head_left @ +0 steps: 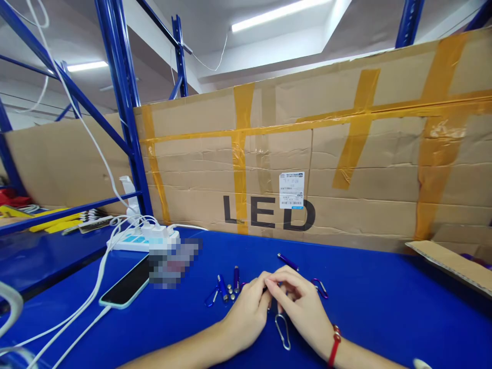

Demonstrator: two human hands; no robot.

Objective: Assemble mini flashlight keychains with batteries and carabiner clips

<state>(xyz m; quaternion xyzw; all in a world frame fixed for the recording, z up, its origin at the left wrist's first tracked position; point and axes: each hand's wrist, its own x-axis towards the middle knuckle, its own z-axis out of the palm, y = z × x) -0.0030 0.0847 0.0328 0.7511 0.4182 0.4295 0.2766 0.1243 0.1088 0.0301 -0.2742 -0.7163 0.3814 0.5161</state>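
Observation:
My left hand (248,312) and my right hand (302,307) meet over the blue table, fingers curled and pressed together. Whatever they pinch is hidden behind the fingers. A silver carabiner (283,332) shows just below my right fingers; I cannot tell whether it hangs from what they hold. Left of my left hand lie a blue metal tube (222,288), a purple tube (236,279), a blue carabiner (211,297) and several small round silver cells (230,290). Beyond my hands lies another dark blue tube (288,262), and a purple-blue carabiner (320,288) is beside my right hand.
A phone (126,284) on a charging cable lies at the left, near a white power strip (130,242) with several cords. Behind the table (365,307) stands a large taped cardboard box (200,169). A cardboard flap (453,264) sticks out at the right.

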